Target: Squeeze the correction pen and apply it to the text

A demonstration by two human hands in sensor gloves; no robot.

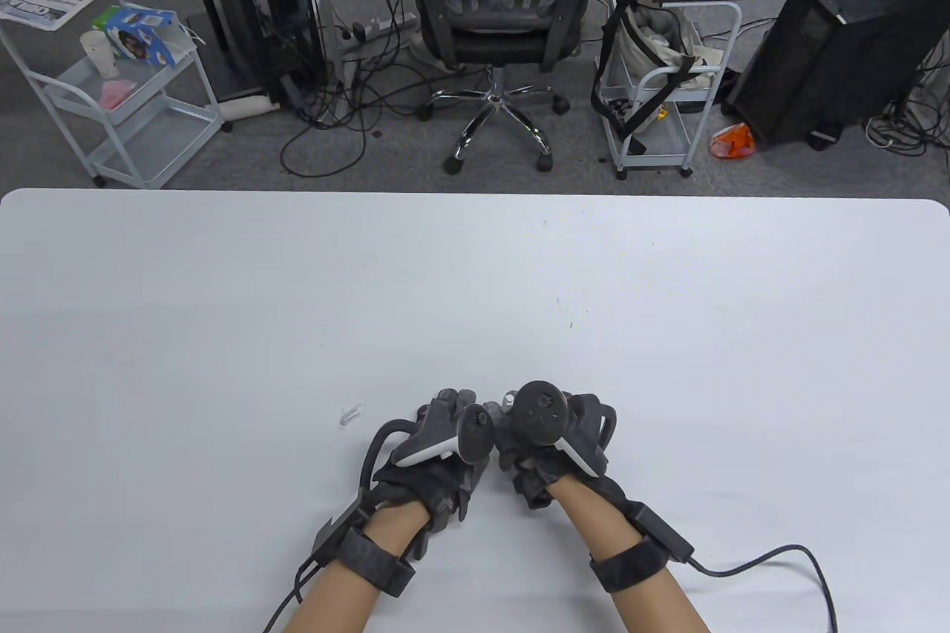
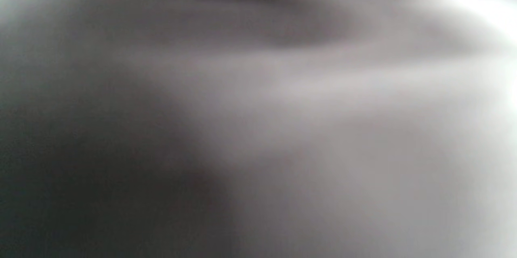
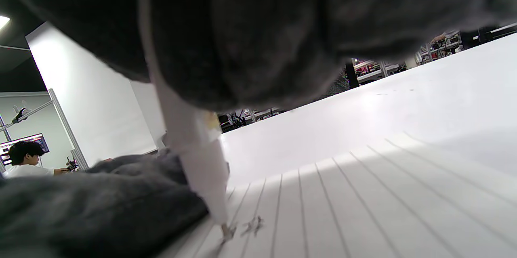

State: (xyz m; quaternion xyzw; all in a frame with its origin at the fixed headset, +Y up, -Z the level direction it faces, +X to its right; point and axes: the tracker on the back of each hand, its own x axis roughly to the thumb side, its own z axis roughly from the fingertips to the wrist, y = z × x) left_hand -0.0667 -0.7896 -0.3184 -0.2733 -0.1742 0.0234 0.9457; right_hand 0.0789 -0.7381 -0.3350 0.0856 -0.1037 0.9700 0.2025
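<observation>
- Both gloved hands sit close together near the middle of the surface's (image 1: 223, 292) near edge, each with a tracker strapped on its back
- The right hand (image 1: 545, 444) holds a white correction pen (image 3: 200, 157); the right wrist view shows its fingers (image 3: 262, 48) wrapped round the upper part of the barrel, clamped on it
- The pen stands steeply, leaning a little, with its narrow tip down on a sheet of lined paper (image 3: 343, 193) that lies flat on the surface
- Right at the tip, on the paper, there are small dark handwritten marks (image 3: 252, 225); the tip touches the one nearest it, and the other lies just beside
- The left hand (image 1: 438, 440) lies just to the left of the right one, knuckles nearly touching it; in the right wrist view its dark glove rests low on the paper's edge, next to the pen tip
- I cannot tell whether the left hand's fingers are together or apart, since from above the tracker covers them and the left wrist view is nothing but a grey blur
- From above, the pen and the paper are hidden under the two hands
- A small clear cap-like piece (image 1: 349, 415) lies on the surface just left of the left hand, apart from it
- Cables run from both wrist straps off the near edge
</observation>
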